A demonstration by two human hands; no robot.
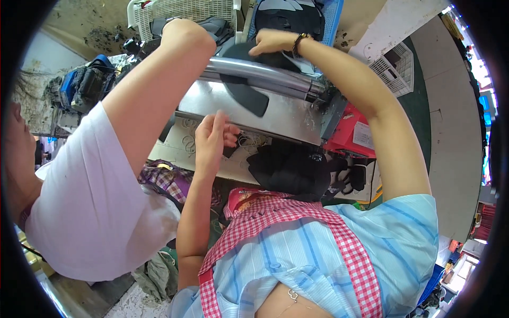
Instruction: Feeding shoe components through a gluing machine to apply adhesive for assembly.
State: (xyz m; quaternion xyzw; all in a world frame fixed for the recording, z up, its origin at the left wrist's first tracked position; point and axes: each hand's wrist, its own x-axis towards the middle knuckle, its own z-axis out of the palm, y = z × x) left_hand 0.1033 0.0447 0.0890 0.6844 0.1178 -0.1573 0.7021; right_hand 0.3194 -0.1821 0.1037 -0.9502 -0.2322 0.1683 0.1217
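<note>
My left hand is held up in front of the metal machine, fingers apart, with nothing in it. Beyond the shiny roller, my right hand reaches over with curled fingers at the edge of a dark flat piece; its fingertips are partly hidden against the dark material. Another dark flat piece hangs out from under the roller onto the metal plate, a little above my left hand and apart from it.
A co-worker's bare arm crosses from the left toward a white basket of dark pieces. Behind my right hand stands a blue basket. A red box sits right of the plate; black cloth is heaped below it.
</note>
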